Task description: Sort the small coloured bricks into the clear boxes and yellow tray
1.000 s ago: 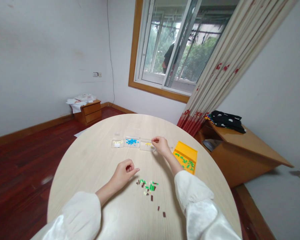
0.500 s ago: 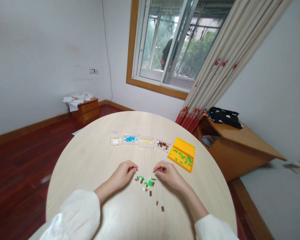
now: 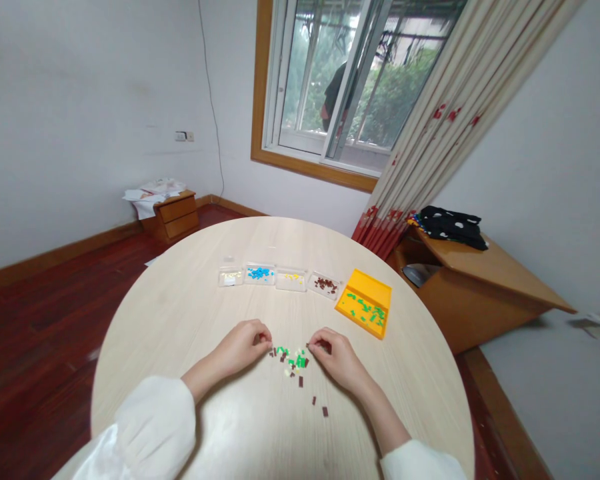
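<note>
Small building bricks in green, brown and cream lie in a loose pile [image 3: 298,362] on the round table, between my hands. My left hand [image 3: 246,345] is at the pile's left edge, thumb and forefinger pinched together; whatever they may hold is too small to make out. At the pile's right side my right hand [image 3: 334,353] is closed in a pinch, with a small brown brick [image 3: 308,345] showing at its fingertips. A few brown bricks [image 3: 325,412] lie apart, nearer to me.
Beyond my hands stand clear trays with cream pieces [image 3: 230,275], blue pieces [image 3: 260,273], yellow pieces [image 3: 294,277] and brown pieces [image 3: 326,285]. An open yellow box [image 3: 370,288] holds green pieces. A person [image 3: 333,97] shows through the window.
My right hand has shifted slightly down and closed more tightly at the fingertips. My left hand has moved slightly left. The whole view has tilted a little.
</note>
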`<action>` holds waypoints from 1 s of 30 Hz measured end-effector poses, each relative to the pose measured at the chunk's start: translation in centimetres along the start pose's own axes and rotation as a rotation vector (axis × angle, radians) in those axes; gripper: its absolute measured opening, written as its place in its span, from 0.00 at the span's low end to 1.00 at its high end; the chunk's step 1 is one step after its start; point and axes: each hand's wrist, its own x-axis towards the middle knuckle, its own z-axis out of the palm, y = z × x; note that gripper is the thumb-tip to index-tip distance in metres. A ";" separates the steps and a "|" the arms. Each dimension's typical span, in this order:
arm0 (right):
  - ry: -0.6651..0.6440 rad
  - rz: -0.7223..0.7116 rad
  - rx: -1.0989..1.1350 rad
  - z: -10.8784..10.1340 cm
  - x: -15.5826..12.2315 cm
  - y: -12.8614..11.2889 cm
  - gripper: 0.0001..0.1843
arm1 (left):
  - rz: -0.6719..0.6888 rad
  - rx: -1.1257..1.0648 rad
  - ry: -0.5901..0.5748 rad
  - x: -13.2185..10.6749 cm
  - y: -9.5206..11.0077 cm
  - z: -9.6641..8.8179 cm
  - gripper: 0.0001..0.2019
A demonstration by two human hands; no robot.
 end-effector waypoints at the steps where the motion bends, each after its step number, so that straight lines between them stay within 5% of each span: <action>1: 0.026 0.023 0.027 0.1 0.0 0.2 0.06 | -0.006 0.008 -0.034 -0.1 0.0 -0.1 0.08; 7: 0.132 0.061 0.135 0.2 0.3 1.0 0.07 | 0.008 0.091 -0.137 -0.2 0.1 -0.2 0.10; 18: 0.173 -0.066 0.100 1.5 0.1 0.6 0.14 | 0.130 0.085 -0.114 -0.2 -0.2 0.2 0.10; 30: 0.209 -0.009 0.190 1.6 0.2 0.9 0.11 | 0.162 0.065 -0.124 -0.2 0.1 0.3 0.07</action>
